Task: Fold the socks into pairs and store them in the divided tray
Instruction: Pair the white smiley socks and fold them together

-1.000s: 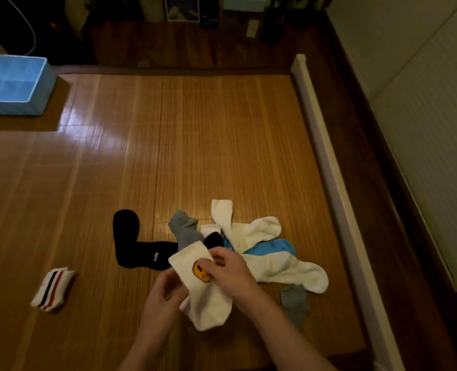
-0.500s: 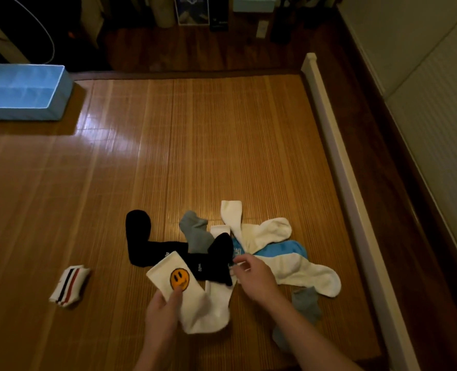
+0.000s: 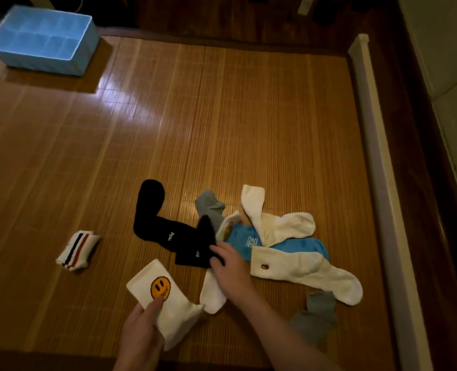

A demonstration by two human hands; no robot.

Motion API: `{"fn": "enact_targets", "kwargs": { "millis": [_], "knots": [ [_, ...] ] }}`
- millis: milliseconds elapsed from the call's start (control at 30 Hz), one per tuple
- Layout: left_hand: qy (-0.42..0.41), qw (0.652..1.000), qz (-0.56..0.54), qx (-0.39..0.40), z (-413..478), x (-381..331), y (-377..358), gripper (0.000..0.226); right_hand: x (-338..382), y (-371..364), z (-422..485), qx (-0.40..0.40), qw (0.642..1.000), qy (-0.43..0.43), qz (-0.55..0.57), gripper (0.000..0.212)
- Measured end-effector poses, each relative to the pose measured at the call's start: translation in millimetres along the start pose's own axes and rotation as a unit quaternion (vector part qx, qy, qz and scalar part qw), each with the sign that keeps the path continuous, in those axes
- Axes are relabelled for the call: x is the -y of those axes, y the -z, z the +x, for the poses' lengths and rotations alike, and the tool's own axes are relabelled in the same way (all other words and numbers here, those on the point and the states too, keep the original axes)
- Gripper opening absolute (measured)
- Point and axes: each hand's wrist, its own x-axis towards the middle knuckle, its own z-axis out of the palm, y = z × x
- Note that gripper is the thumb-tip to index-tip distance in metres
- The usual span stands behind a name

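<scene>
The left hand [image 3: 141, 336] grips a white smiley sock [image 3: 176, 314] near its lower end. Its thumb lies across the front, just under the orange face, and the other fingers are hidden beneath. The sock's cuff points up and away from the person.

The right hand [image 3: 231, 271] reaches into the sock pile [image 3: 283, 228] on the bamboo mat [image 3: 222, 116]. Its fingertips lie on the edge of a short black sock [image 3: 195, 250]. Whether they pinch the fabric or only touch it cannot be told. Under this hand runs a second white sock [image 3: 212, 293], with part of an orange face showing at its far end.

A long black sock [image 3: 152, 210], a grey sock [image 3: 208, 207], a blue sock [image 3: 302, 247] and two more white socks overlap in the pile. Another grey sock [image 3: 315, 317] lies apart, beside the right forearm.

A folded striped pair [image 3: 77, 250] sits alone to the left. The blue divided tray [image 3: 48, 60] stands at the mat's far left corner, well apart from the socks.
</scene>
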Motion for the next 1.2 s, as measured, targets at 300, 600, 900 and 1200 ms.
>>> {"fn": "enact_targets", "kwargs": {
  "millis": [300, 600, 900, 1200],
  "knots": [
    [-0.021, 1.0, -0.016, 0.012, -6.2, -9.3, -16.8, 0.02, -3.2, 9.7, 2.8, 0.042, 0.999, 0.002, -0.025, 0.028],
    [-0.024, 0.999, -0.006, 0.043, -7.3, -6.0, -33.5, 0.016, -11.3, 13.6, 25.0, 0.086, 0.989, -0.115, 0.023, 0.043],
    [-0.034, 0.993, -0.071, 0.083, -23.1, -32.7, -38.5, 0.023, 7.3, 77.5, 2.3, -0.121, 0.924, -0.159, 0.326, 0.091],
    [-0.21, 0.951, 0.128, 0.187, -48.7, -80.9, -52.2, 0.035, 44.7, 142.0, -18.3, 0.027, 0.785, -0.16, 0.598, 0.041]
  ]
}}
